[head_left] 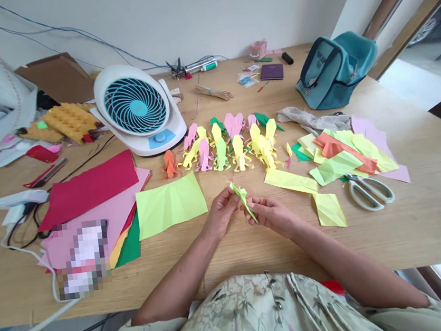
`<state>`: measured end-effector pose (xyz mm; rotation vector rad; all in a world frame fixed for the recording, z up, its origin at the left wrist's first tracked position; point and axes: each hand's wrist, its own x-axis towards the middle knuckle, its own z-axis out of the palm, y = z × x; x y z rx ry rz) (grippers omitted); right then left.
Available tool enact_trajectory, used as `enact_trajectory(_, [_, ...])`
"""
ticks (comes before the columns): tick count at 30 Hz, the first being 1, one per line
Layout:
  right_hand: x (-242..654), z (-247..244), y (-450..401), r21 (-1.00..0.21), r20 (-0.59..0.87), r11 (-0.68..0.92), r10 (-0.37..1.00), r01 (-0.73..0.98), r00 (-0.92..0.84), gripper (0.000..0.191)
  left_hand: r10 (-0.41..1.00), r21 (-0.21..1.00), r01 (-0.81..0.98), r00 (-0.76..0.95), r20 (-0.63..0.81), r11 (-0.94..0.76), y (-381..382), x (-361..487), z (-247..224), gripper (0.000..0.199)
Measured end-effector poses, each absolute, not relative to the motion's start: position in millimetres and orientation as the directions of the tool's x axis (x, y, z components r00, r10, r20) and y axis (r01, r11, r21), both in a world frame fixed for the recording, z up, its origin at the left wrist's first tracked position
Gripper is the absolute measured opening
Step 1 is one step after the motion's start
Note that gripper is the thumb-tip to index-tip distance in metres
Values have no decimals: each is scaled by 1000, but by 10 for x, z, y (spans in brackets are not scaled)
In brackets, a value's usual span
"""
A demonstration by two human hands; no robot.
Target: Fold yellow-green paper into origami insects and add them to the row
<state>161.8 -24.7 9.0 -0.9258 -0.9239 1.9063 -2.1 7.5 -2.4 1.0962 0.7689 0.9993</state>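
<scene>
Between my two hands is a folded light-green paper figure, held a little above the table's front part. My left hand pinches it from the left near its upper end. From the right, my right hand has its fingers closed on the lower part. Beyond my hands stand several folded paper animals in pink, yellow, green and orange, among them a yellow one and an orange one. A creased light-green sheet lies left of my left hand. Yellow paper pieces lie to the right.
White-handled scissors lie at right beside a pile of coloured scraps. Coloured sheets, a blurred-out object and white cables are at left. A white fan stands behind, a teal bag at back right.
</scene>
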Motion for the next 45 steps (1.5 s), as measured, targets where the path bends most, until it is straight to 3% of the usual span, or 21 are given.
enact_trajectory(4, [1605,61,-233,-861,-225,-317,939,-398,-260,37,945,973,-206,327,-32,104,70,-6,-47,32])
enact_trajectory(9, [1601,-8,-197,-939,-168,-165,986,-301,-15,39,942,991,-122,334,-7,51,37,31,-12,32])
enact_trajectory(17, [1633,2,-215,-942,-181,-221,968,-251,-176,35,979,987,-144,197,-46,75,57,30,-54,35])
enact_trajectory(22, [1596,7,-206,-957,-177,-209,970,-203,-167,41,971,982,-141,220,-90,123,62,7,-65,35])
enact_trajectory(28, [1570,-31,-215,-963,-174,-202,972,-180,-160,40,964,999,-27,262,-32,40,91,-42,-83,36])
enact_trajectory(35, [1586,32,-226,-953,-239,-279,932,-118,-272,39,988,1000,6,156,-17,16,126,-71,-135,34])
enact_trajectory(45, [1567,-33,-219,-978,-195,-206,953,-22,-231,41,969,998,30,236,-67,62,116,-69,-90,40])
